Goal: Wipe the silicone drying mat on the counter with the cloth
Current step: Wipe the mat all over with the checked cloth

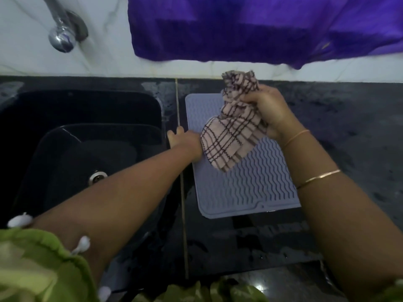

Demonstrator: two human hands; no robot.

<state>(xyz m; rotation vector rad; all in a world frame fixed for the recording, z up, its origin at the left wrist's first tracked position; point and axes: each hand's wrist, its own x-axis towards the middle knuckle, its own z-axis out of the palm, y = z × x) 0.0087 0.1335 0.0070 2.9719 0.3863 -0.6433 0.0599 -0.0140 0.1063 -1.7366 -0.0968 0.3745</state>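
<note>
Right hand: the right hand [270, 112] is closed in a fist around the bunched middle of the pink cotton cloth with dark brown check lines [231, 127]; one crumpled end sticks up past the knuckles and the longer end hangs down below them.
Why the cloth is held so: gathered into a wad, it gives a thick pad to press with; the hanging end seems to be just above or brushing the mat, and I cannot tell which.
Left hand: the left hand [185, 140] lies at the mat's near-left edge, fingers stretched toward the sink, its palm side partly hidden by the hanging cloth; it looks open and flat, holding nothing that I can see.
Why the left hand is there: probably to pin the light mat so it does not slide on the wet stone while the cloth rubs it.
Task's thing: the pale grey-blue rectangular silicone drying mat with wavy ridges [246, 182] lies flat under both hands, on the dark speckled stone counter [349, 118].
Stage, as I judge it: the wipe is about to begin or is between strokes.
Left of the hands: the black sink basin [65, 149] with its metal drain [97, 176], close beside the mat.
Beyond the hands: a chrome tap [63, 33] on the white wall and a purple hanging fabric [261, 29].
In the way: nothing stands on the mat; only the right forearm crosses its right edge.
Nearest the body: green frilled clothing [39, 267].
</note>
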